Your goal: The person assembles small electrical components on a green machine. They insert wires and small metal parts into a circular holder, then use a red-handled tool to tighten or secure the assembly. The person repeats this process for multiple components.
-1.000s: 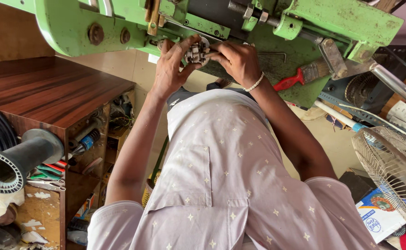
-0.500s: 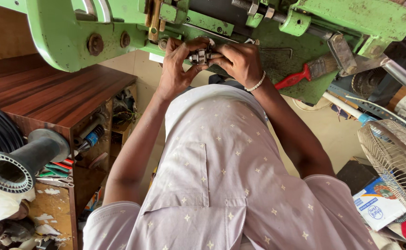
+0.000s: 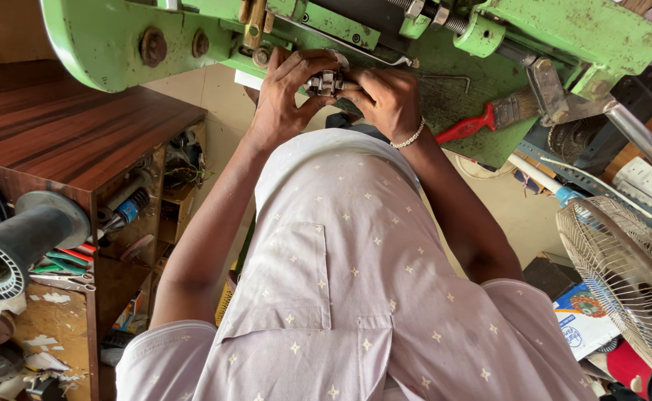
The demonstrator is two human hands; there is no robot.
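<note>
We held a small silvery metal part (image 3: 324,82) between both hands, up against the underside edge of the green painted metal machine (image 3: 103,37). Our left hand (image 3: 285,100) curled around the part from the left, fingers bent over it and thumb pressed beneath. Our right hand (image 3: 385,96), with a pale beaded bracelet (image 3: 412,138) at the wrist, closed on the part from the right, fingertips pinching it. Both hands were closed on it; how tightly, we could not tell. The part sat just beside a brass-coloured fitting (image 3: 254,26) on the machine frame.

A red-handled paintbrush (image 3: 489,119) lay on the green machine bed, near our right wrist. To the left stood a dark brown wooden cabinet (image 3: 73,134) with tools in its open compartments, and a black ribbed tube (image 3: 14,245) jutted out beside it. At lower right was the wire cage of a beige fan (image 3: 623,275).
</note>
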